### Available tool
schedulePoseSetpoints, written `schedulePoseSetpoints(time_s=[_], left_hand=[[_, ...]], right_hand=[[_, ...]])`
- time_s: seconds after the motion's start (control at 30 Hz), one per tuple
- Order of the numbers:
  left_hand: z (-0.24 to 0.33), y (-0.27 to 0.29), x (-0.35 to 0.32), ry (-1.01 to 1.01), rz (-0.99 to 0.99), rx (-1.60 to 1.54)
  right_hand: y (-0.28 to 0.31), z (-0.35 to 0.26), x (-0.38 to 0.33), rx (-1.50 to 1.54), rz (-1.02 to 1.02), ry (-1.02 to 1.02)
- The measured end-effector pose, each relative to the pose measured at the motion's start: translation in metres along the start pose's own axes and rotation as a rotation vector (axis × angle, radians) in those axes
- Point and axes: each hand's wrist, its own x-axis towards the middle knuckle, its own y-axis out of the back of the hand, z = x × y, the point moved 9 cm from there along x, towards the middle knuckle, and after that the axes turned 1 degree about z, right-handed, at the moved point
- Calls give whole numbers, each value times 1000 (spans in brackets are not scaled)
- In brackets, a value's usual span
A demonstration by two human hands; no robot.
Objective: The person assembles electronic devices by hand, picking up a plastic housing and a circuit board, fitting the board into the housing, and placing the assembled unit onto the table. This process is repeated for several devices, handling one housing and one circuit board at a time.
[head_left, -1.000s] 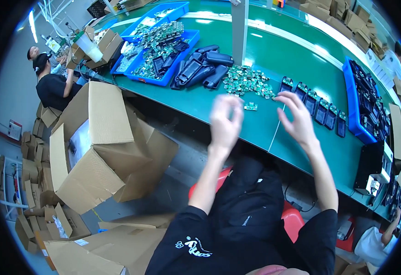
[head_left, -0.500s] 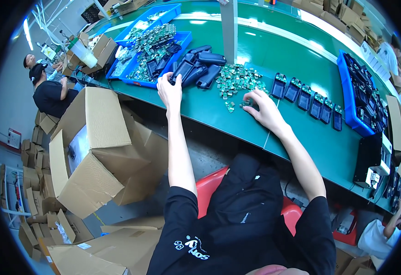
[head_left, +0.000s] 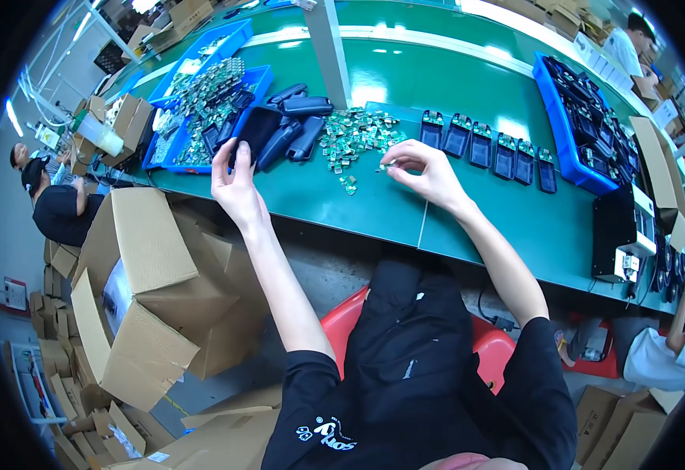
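At the left of the pile, my left hand (head_left: 239, 188) grips a dark plastic housing (head_left: 259, 131) between thumb and fingers, tilted up off the table. Just right of it lie several more dark housings (head_left: 305, 135). In a pinch of thumb and forefinger, my right hand (head_left: 430, 174) holds a small green circuit board (head_left: 384, 165) above the table. Beside that hand spreads a heap of small green circuit boards (head_left: 358, 133), with a few loose ones nearer me. To the right stands a row of dark housings (head_left: 480, 147), with green boards at their far ends.
Blue trays (head_left: 262, 84) of boards and parts stand at the left. Another blue bin (head_left: 565, 153) full of dark housings is at the right, near a black box-shaped device (head_left: 616, 235). A metal post (head_left: 328, 55) rises behind the heap. Open cardboard boxes (head_left: 154, 258) fill the left floor; co-workers sit on both sides.
My left hand has lifted a housing from the pile and tilted it up. My right hand has raised a small circuit board off the table. The whole view has shifted with my head.
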Motion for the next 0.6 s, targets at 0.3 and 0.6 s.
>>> schedulePoseSetpoints(time_s=[0.3,0.6], left_hand=[[-22,-56,-79,215,-189,-268],[-48,-102,-148,574,-303,-698]], right_hand=[[39,19,-28,43,-33,-12],[58,6,-25,142,132,-102]])
